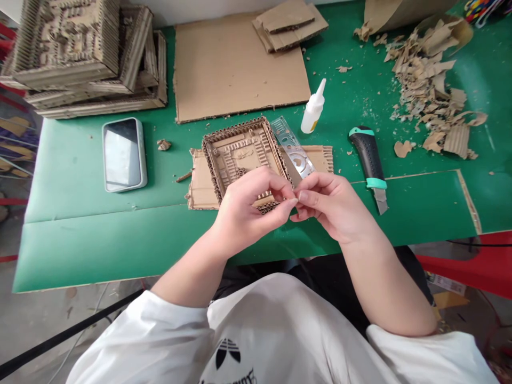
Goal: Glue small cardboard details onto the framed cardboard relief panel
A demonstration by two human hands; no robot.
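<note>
My left hand (256, 205) and my right hand (330, 205) meet fingertip to fingertip over the front right corner of a square cardboard model (245, 152). Both are pinched closed; whatever sits between the fingertips is too small to make out. Corrugated walls edge the model, and ridged strips line its inside. It rests on a flat cardboard piece (203, 184). A clear ruler (294, 149) leans along its right side. Behind the ruler stands a white glue bottle (312, 113), upright. To the right lies a black and teal utility knife (368, 160) with its blade out.
A phone (124, 154) lies at the left. Stacked cardboard models (84, 64) fill the back left. A large cardboard sheet (236, 69) with smaller pieces (290, 24) lies at the back. Cardboard scraps (436, 80) are heaped at the back right of the green table (120, 240).
</note>
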